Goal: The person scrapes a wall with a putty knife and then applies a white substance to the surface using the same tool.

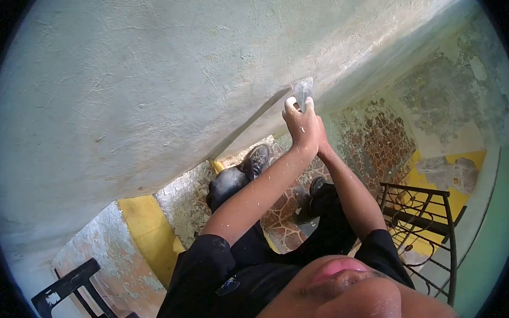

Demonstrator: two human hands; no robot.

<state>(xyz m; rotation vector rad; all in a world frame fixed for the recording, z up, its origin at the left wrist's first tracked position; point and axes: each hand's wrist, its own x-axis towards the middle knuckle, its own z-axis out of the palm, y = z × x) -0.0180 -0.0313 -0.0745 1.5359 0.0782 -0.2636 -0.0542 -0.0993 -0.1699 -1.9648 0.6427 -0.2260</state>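
Observation:
My left hand (300,125) is closed around a putty knife (303,88), thumb and a finger spread along the base of its metal blade. The wide blade edge is right at the pale, rough wall (164,77), and a shadow falls beside it. My right hand (322,137) is pressed up against the left one from behind, its fingers hidden. White flecks dot both forearms and hands.
A black metal railing (418,208) stands at the lower right. At the lower left is a black plastic stool (89,300). Below me are a yellow painted strip (146,228), a worn stone-patterned floor (283,218) and my shoes (259,159).

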